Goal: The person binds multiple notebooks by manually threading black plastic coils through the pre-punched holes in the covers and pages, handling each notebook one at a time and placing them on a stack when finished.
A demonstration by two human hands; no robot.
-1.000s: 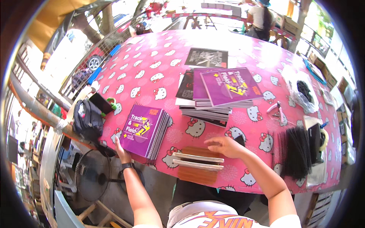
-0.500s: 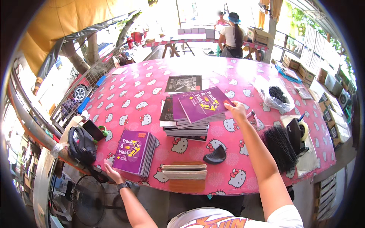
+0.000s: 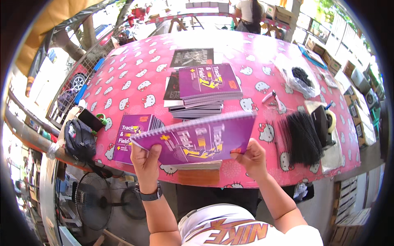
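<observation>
Both hands hold up a purple spiral-bound notebook (image 3: pixel 201 141), tilted, with its coil edge upper left. My left hand (image 3: pixel 146 162) grips its left end, thumb on the cover. My right hand (image 3: pixel 251 159) pinches the lower right corner. Beyond it, more purple notebooks (image 3: pixel 211 80) lie on a pile with dark-covered ones. To the left, another stack of purple notebooks (image 3: pixel 127 133) is partly covered by the held one. A black-covered notebook (image 3: pixel 193 57) lies behind the central pile.
The table (image 3: pixel 135 74) has a pink patterned cover. A brown block (image 3: pixel 199 177) lies at its front edge. On the right are black plastic coils (image 3: pixel 303 137), a tape dispenser (image 3: pixel 320 121), pink pliers (image 3: pixel 274 100) and a clear bag (image 3: pixel 301 80). A dark bag (image 3: pixel 80 139) sits left.
The top purple notebook has come off the central pile toward me. My left hand has left the left stack's side and taken hold of it too. The view has tilted downward.
</observation>
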